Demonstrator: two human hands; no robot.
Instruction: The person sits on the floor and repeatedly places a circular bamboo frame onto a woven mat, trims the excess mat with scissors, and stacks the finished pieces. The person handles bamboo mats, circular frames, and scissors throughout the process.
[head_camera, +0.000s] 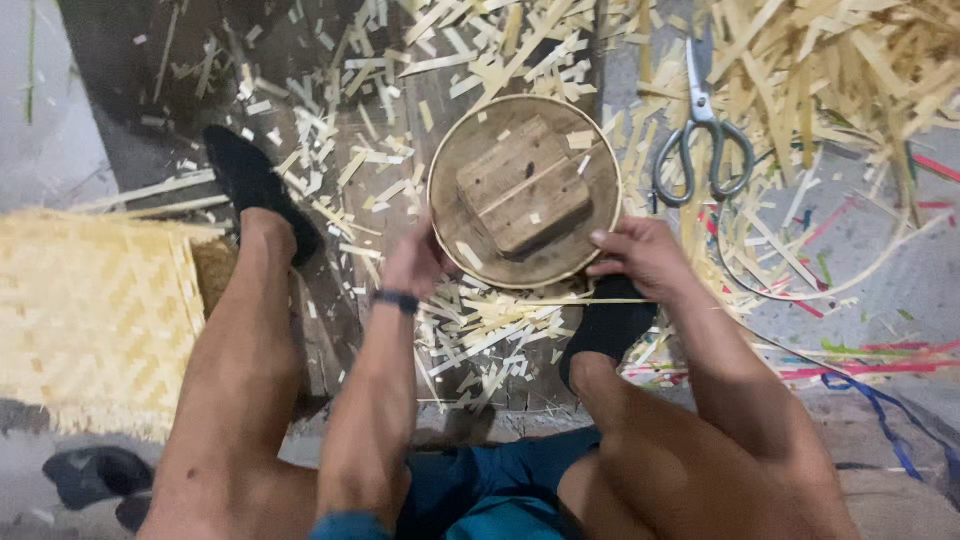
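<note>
The floor is full of bamboo bits. Both hands, left hand and right hand, grip the round basket, bending its rim; next comes a careful tuck.

There is one view only, taken from a camera on the person's head and aimed almost straight down at the floor between the spread knees. It sits close: the thighs and the blue shorts fill the bottom edge, and both forearms run up from there to the middle of the picture, where the left hand and right hand meet a round woven tray. The far floor lies at the top, with scissors at upper right and a woven mat cut by the left edge. No second view shares the scene.
</note>
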